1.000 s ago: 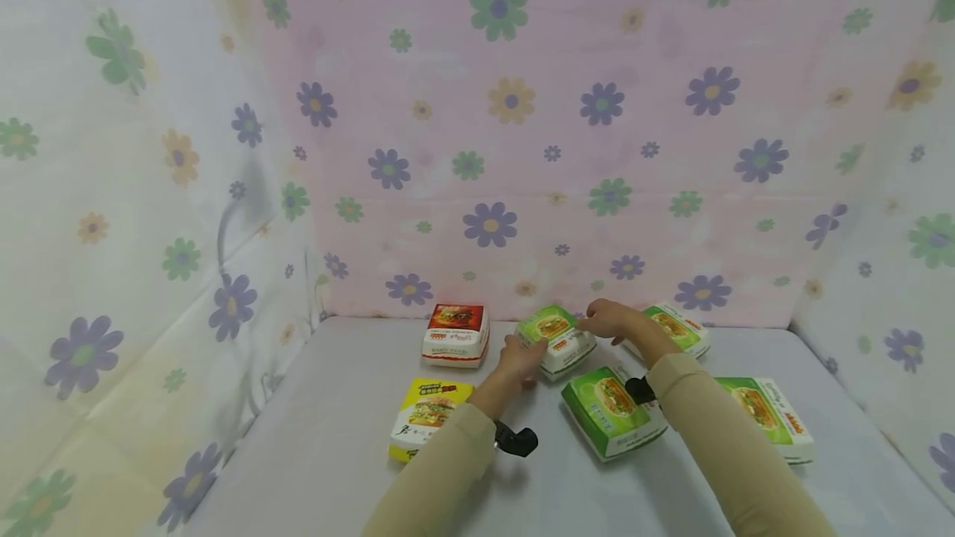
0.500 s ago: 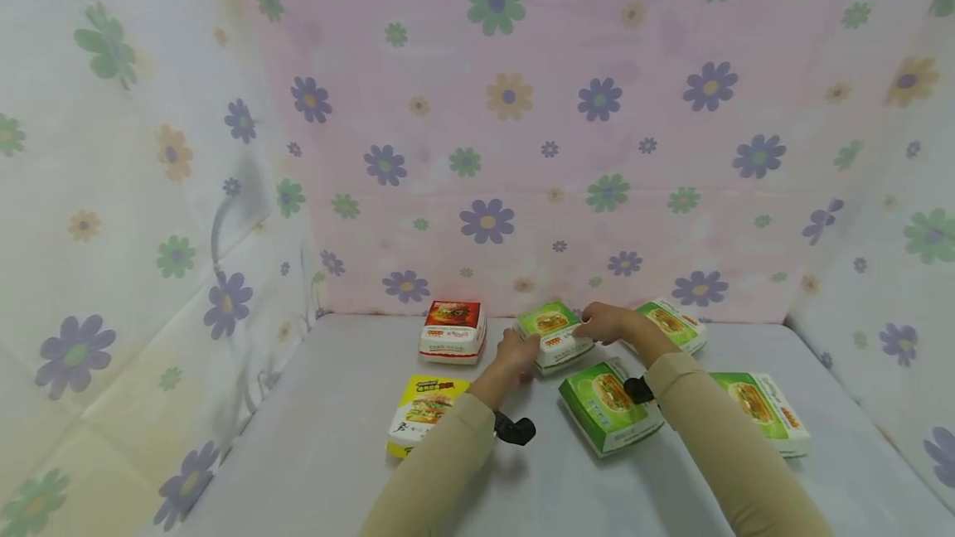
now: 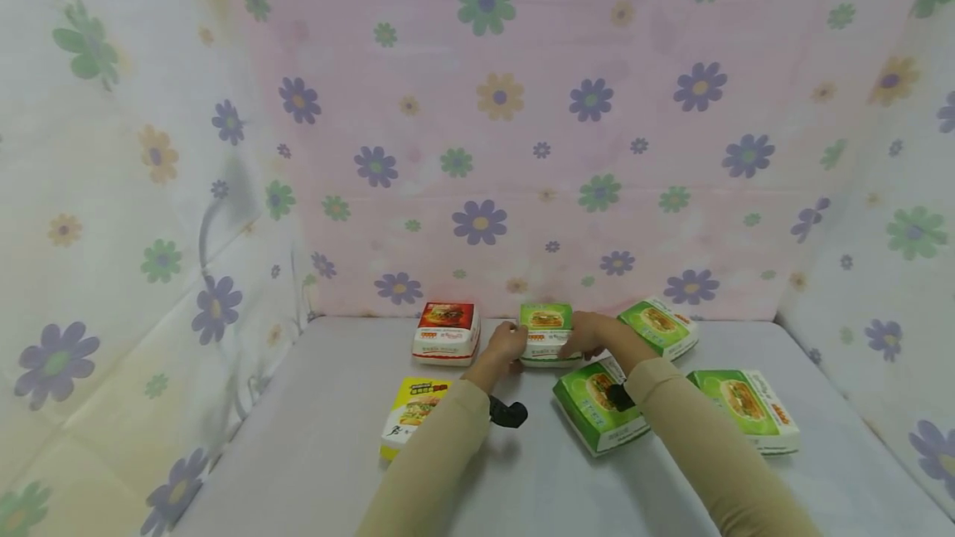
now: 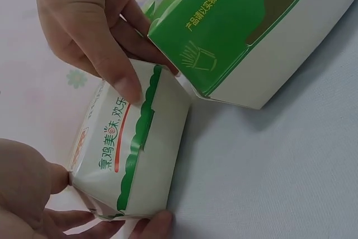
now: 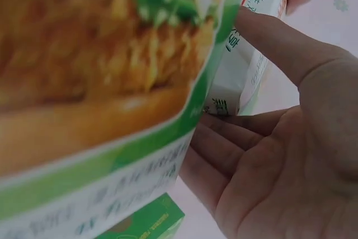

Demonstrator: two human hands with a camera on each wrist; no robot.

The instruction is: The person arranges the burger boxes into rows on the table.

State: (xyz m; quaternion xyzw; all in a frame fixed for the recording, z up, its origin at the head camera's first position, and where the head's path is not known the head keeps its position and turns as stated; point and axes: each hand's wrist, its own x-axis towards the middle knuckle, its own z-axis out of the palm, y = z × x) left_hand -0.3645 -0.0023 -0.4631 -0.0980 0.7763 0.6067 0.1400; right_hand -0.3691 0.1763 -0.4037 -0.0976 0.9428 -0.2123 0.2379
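Observation:
A green-and-white burger box sits at the back middle of the table, with its printed front towards me. My left hand grips its left side; in the left wrist view that thumb presses a corner of the burger box while the fingers curl by the lower edge. At the opposite side, my right hand holds the box, thumb on the front face and fingers round the side. Just in front of the right hand lies another green burger box, turned at an angle, which fills much of the right wrist view.
A red-topped burger box stands at the back left, with a yellow one nearer, partly behind the left sleeve. Two more green boxes lie to the right, one at the back, one nearer. Flowered cloth closes off the back and sides.
The held box has turned from a slant to face squarely forward. Both hands have moved with it, the right hand coming round to the box's front right. The other boxes keep their places.

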